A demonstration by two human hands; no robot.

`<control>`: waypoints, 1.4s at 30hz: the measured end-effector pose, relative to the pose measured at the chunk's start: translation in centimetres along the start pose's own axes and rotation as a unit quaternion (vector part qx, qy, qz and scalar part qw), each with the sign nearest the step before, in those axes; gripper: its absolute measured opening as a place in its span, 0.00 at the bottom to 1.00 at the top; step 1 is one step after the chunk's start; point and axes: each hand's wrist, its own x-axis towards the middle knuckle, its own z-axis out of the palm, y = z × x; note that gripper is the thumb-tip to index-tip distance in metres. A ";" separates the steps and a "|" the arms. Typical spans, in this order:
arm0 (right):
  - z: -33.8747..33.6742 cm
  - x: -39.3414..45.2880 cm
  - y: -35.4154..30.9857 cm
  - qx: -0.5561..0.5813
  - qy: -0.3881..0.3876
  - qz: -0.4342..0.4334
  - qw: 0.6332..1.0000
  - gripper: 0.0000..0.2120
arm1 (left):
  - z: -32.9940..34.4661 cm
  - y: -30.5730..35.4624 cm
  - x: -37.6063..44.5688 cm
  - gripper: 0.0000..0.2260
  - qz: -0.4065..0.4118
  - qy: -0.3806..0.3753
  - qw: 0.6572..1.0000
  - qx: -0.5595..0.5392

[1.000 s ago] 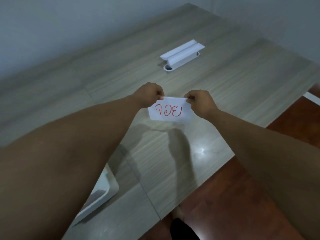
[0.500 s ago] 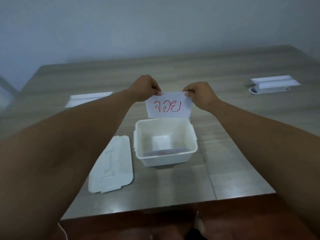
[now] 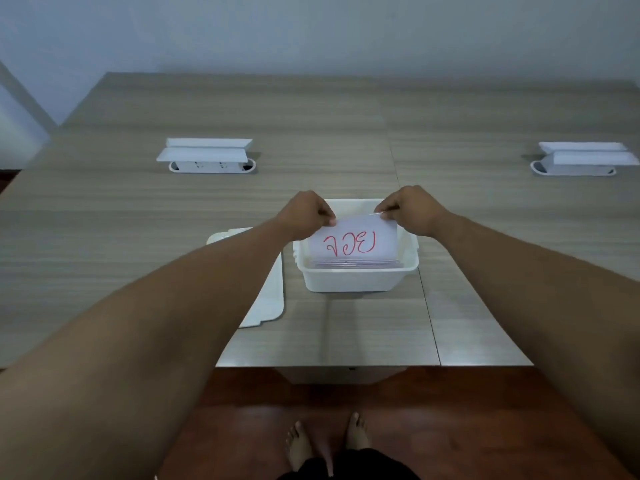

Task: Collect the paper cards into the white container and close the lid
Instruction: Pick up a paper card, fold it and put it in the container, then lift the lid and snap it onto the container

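With my left hand [image 3: 304, 213] and right hand [image 3: 412, 207] each pinching a top corner of the paper card [image 3: 353, 239] upright inside the white container [image 3: 356, 282], uneven release risks it lodging tilted, blocking the lid [image 3: 268, 303].

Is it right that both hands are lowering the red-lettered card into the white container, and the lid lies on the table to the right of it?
Not quite. The head view shows the lid lying to the left of the white container, partly under the left forearm. The rest holds: the left hand and right hand pinch the top corners of the card, its lower part already inside the container.
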 end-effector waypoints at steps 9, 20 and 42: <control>4.0 -1.8 3.1 -0.052 -0.093 -0.014 0.994 0.12 | 4.5 -0.7 -0.5 0.07 -0.032 -0.076 0.995 0.051; 4.1 -0.6 3.8 -0.086 -0.125 -0.049 0.987 0.11 | 3.6 -0.4 -1.0 0.08 -0.095 -0.064 0.993 0.011; 10.2 6.9 -15.3 -0.043 -0.045 -0.109 0.992 0.14 | -10.4 -15.8 -6.5 0.07 -0.184 0.107 0.976 -0.035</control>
